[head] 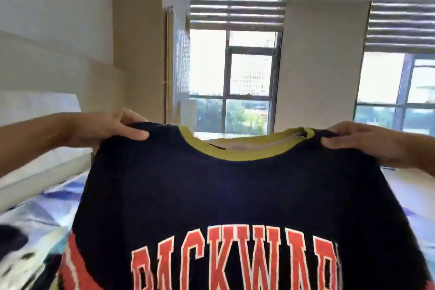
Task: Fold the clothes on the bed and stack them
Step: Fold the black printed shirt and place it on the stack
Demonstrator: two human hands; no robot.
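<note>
A yellow-collared navy sweatshirt (pixel 223 195), pinched by the left hand (pixel 113 129) and right hand (pixel 360 141), is held across a blue-patterned bed (pixel 47 207) before dark-framed windows (pixel 247 77).

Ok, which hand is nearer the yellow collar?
Right. The right hand pinches the shirt almost at the end of the collar; the left hand pinches the other shoulder, a wider strip of dark cloth away.
</note>
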